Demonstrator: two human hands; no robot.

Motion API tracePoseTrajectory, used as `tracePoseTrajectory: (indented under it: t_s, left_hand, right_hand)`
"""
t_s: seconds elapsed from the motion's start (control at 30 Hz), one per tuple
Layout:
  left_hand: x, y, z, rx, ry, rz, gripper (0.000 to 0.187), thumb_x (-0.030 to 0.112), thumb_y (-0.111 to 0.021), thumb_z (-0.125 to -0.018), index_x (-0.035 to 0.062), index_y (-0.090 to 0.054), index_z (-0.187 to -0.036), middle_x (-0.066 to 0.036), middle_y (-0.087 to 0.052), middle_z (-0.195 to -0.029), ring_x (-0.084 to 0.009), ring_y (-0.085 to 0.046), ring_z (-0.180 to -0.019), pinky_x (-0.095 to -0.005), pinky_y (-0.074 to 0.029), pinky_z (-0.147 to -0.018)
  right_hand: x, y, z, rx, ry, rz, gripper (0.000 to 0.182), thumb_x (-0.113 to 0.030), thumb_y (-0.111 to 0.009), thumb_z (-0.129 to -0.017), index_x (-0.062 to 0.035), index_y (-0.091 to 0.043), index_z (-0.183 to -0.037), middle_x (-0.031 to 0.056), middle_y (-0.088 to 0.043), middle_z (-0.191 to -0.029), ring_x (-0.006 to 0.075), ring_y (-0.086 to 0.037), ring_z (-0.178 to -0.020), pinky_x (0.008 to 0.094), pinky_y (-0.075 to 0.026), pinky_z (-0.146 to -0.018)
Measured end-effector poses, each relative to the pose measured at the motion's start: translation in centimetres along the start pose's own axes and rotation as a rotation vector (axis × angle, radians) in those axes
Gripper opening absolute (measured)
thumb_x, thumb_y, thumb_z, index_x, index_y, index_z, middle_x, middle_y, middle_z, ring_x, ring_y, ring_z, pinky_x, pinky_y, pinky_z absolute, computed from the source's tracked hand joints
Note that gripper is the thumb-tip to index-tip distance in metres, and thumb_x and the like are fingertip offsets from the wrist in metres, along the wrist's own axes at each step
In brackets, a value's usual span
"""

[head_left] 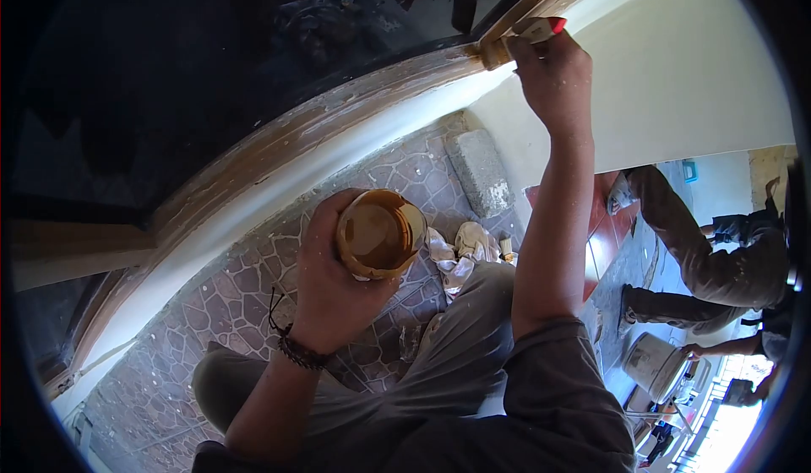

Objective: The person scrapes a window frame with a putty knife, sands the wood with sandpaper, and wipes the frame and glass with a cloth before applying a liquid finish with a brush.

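My left hand (334, 300) is wrapped round a small open tub (418, 224) whose rim and inside are smeared with brown stain or paint (372, 232). It is held above my lap, with its mouth facing up. My right arm reaches up and forward. The fingers of my right hand (557, 80) close on a paintbrush (536, 30) with a red tip at its handle end. The brush is at a corner of the wooden window frame (329, 110); its bristles are mostly hidden. The frame's wood looks worn and streaked along its length.
Dark window glass (169, 76) fills the upper left. On the stone-patterned floor (245, 296) lie a concrete block (480, 173) and crumpled rags (473, 243). A pale wall (676, 76) stands at right. Another person (718, 262) is there, a hand by a bucket (655, 367).
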State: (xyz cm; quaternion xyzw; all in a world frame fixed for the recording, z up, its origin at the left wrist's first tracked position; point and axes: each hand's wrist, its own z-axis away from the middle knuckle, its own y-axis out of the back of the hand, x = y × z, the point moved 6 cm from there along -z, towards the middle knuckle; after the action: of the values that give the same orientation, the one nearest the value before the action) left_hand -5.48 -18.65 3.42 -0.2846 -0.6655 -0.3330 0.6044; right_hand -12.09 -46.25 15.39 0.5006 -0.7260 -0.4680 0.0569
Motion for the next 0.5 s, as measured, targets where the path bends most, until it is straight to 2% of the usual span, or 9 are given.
tracePoseTrajectory:
  t_s: [0.13,0.2,0.33,0.4,0.5]
  left_hand:
    - [0.4,0.1,-0.1,-0.002,0.002,-0.034,0.069,0.009,-0.085,-0.066,0.0060,-0.050,-0.125,-0.013,-0.059,-0.119,-0.0271,-0.061,-0.110,-0.0372,-0.049,-0.094]
    - [0.6,0.1,-0.2,-0.010,-0.019,-0.113,0.073,0.008,-0.083,-0.063,0.0067,-0.049,-0.128,-0.008,-0.061,-0.119,-0.0197,-0.062,-0.111,-0.0338,-0.050,-0.096]
    - [0.6,-0.1,-0.2,-0.007,-0.014,-0.093,0.073,0.008,-0.083,-0.063,0.0067,-0.049,-0.127,-0.009,-0.062,-0.119,-0.0202,-0.062,-0.111,-0.0341,-0.050,-0.096]
    - [0.6,-0.1,-0.2,-0.002,-0.016,-0.101,0.073,0.007,-0.083,-0.062,0.0067,-0.049,-0.127,-0.008,-0.061,-0.119,-0.0200,-0.062,-0.111,-0.0341,-0.050,-0.096]
    - [0.2,-0.2,-0.1,-0.001,-0.001,-0.070,0.073,0.007,-0.083,-0.062,0.0067,-0.049,-0.127,-0.008,-0.061,-0.119,-0.0192,-0.062,-0.111,-0.0337,-0.050,-0.096]
  right_hand:
    - [0.1,0.6,-0.1,0.092,0.074,-0.070,0.018,-0.015,-0.065,-0.081,0.0017,-0.067,-0.089,0.0177,-0.069,-0.073,0.0347,-0.069,-0.070,0.0398,-0.055,-0.067]
    - [0.3,0.0,0.1,0.077,0.080,-0.083,0.017,-0.014,-0.065,-0.082,0.0007,-0.068,-0.091,0.0176,-0.070,-0.075,0.0337,-0.070,-0.071,0.0387,-0.055,-0.068]
    - [0.7,-0.7,0.1,0.075,0.102,-0.075,0.018,-0.013,-0.065,-0.082,0.0007,-0.068,-0.093,0.0191,-0.070,-0.077,0.0338,-0.070,-0.072,0.0389,-0.055,-0.069]
    - [0.3,-1.0,0.3,-0.061,0.063,-0.077,0.019,-0.012,-0.065,-0.081,0.0003,-0.068,-0.096,0.0201,-0.070,-0.079,0.0347,-0.069,-0.073,0.0385,-0.055,-0.069]
    - [1.0,-0.9,0.2,0.010,0.037,-0.119,0.020,-0.011,-0.065,-0.082,-0.0010,-0.069,-0.098,0.0193,-0.070,-0.080,0.0348,-0.069,-0.072,0.0371,-0.055,-0.069]
